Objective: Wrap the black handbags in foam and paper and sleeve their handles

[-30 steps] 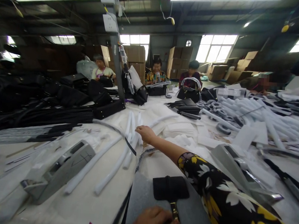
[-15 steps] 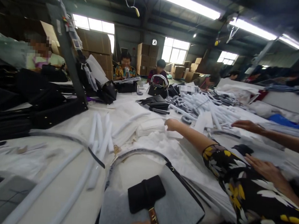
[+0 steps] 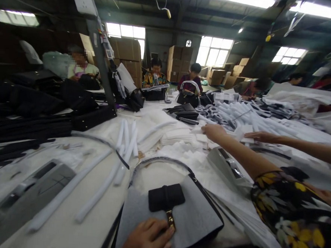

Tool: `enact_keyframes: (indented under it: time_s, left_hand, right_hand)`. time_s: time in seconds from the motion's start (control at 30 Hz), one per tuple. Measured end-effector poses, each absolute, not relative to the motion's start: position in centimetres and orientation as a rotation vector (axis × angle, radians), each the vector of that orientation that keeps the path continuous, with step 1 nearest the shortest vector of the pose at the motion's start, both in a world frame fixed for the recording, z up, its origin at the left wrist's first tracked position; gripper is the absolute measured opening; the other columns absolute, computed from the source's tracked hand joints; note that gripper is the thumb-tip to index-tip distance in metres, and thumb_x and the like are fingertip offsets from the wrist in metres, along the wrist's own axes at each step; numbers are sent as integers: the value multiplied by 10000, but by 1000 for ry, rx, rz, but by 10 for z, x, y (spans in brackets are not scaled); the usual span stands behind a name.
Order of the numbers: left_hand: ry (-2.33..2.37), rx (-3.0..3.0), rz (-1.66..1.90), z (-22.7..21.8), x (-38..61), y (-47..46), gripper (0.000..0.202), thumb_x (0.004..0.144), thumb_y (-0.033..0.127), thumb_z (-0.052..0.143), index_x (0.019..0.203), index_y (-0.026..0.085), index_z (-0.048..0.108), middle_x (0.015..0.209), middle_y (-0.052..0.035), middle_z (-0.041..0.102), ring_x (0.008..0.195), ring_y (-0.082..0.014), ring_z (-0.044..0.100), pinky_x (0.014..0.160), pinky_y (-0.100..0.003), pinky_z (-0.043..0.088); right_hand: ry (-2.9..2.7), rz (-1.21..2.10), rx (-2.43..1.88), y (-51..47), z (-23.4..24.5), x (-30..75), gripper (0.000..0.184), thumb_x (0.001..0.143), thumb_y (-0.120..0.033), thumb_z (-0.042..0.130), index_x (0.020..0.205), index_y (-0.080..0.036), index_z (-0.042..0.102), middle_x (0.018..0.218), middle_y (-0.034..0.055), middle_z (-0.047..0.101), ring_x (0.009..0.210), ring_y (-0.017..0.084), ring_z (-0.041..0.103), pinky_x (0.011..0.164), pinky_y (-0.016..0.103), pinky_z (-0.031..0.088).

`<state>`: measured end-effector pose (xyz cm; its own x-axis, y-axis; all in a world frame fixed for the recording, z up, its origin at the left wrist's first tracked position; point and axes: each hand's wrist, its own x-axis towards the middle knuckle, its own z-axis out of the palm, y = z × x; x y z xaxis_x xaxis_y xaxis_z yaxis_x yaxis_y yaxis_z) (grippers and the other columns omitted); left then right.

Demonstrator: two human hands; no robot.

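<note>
My left hand (image 3: 149, 237) is at the bottom middle, its fingers closed on the gold clasp (image 3: 170, 219) of a black handbag (image 3: 213, 231). Grey-white sheet (image 3: 132, 208) covers the bag's front, a black flap (image 3: 166, 197) lies over it, and a wrapped handle (image 3: 163, 159) arches behind. From the lower right, my right arm in a floral sleeve reaches across the table. My right hand (image 3: 214, 132) is closed at the edge of thin white sheets (image 3: 201, 136), beside a stack of white pieces (image 3: 176, 136); its fingertips are partly hidden.
A co-worker's hand (image 3: 261, 136) reaches in from the right, by white pieces. White foam tubes (image 3: 94, 194) lie left of the bag. Grey tape dispensers (image 3: 37, 198) stand on both sides. Black bags (image 3: 93, 117) are piled near a metal post (image 3: 105, 68). Several people sit across the table.
The view has swung left and down, showing more of my left hand on the clasp. My right hand stays by the white sheets. The co-worker's hand has moved left toward the white pieces.
</note>
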<state>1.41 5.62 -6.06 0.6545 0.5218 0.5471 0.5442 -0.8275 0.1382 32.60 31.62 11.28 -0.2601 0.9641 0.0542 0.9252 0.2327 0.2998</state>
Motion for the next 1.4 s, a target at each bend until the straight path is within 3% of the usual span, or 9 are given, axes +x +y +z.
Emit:
enact_keyframes:
  time_s: [0.2, 0.3, 0.43, 0.53, 0.73, 0.83, 1.0, 1.13, 1.4]
  left_hand:
    - [-1163, -2969, -806, -41, 19, 44, 344, 977, 238, 509, 1309, 209, 593, 1170, -87, 693, 1011, -220, 657, 857, -378, 590]
    - [-1226, -2925, -802, -51, 19, 41, 321, 985, 291, 506, 1281, 247, 620, 1196, -72, 699, 995, -224, 669, 853, -391, 591]
    - [-1260, -2782, -917, -62, 17, 36, 255, 973, 348, 520, 1094, 253, 723, 1029, -58, 759, 971, -244, 694, 874, -395, 588]
    - [-1188, -2772, -960, -61, 16, 36, 261, 962, 334, 541, 1144, 252, 709, 1089, -62, 751, 1044, -253, 684, 920, -406, 574]
    - [-1216, -2904, -916, -46, 17, 40, 295, 981, 285, 527, 1247, 248, 648, 1252, -54, 684, 1172, -239, 623, 999, -404, 530]
    - [-1205, -2999, -858, -41, 17, 41, 295, 991, 262, 504, 1248, 230, 644, 1230, -59, 682, 1117, -223, 632, 973, -403, 535]
    - [-1299, -2957, -798, -45, 17, 38, 256, 998, 294, 489, 1137, 224, 693, 969, -46, 755, 875, -183, 704, 797, -316, 579]
    - [-1321, -2910, -781, -47, 17, 35, 297, 996, 319, 485, 876, 194, 727, 737, -41, 730, 654, -163, 679, 627, -256, 544]
    - [-1143, -2784, -847, -47, 18, 23, 329, 1007, 233, 428, 860, 180, 717, 694, -49, 707, 614, -174, 674, 570, -264, 533]
  right_hand:
    - [3158, 636, 1172, 186, 112, 256, 329, 977, -221, 479, 1281, -214, 603, 1185, 93, 687, 1006, 244, 618, 767, 329, 469]
    - [3279, 262, 803, 121, 74, 222, 357, 952, -249, 499, 1285, -173, 601, 1151, 108, 699, 897, 234, 608, 750, 347, 482]
    - [3098, -301, 832, 90, 22, 213, 554, 942, -373, 556, 1454, -187, 458, 1443, 171, 515, 1302, 344, 455, 1060, 532, 357]
    - [2996, -523, 849, 99, 10, 224, 648, 978, -420, 519, 1556, -235, 293, 1568, 169, 354, 1450, 365, 274, 1138, 581, 239]
    - [2981, -550, 839, 120, 42, 229, 497, 1011, -330, 509, 1498, -288, 418, 1254, 109, 656, 1121, 269, 606, 972, 443, 455]
    - [3079, -338, 993, 115, 48, 224, 466, 1004, -311, 531, 1464, -276, 471, 1143, 99, 689, 1048, 265, 617, 957, 455, 455]
    - [3133, -162, 1098, 80, 20, 214, 495, 981, -288, 552, 1460, -199, 468, 1405, 166, 552, 1275, 345, 496, 1053, 541, 402]
    - [3049, -319, 1077, 68, -3, 216, 641, 986, -439, 526, 1544, -207, 308, 1567, 150, 365, 1430, 361, 327, 1147, 603, 285]
    - [3069, -518, 885, 74, -11, 230, 568, 1026, -324, 454, 1557, -245, 272, 1614, 103, 283, 1500, 277, 198, 1220, 557, 128]
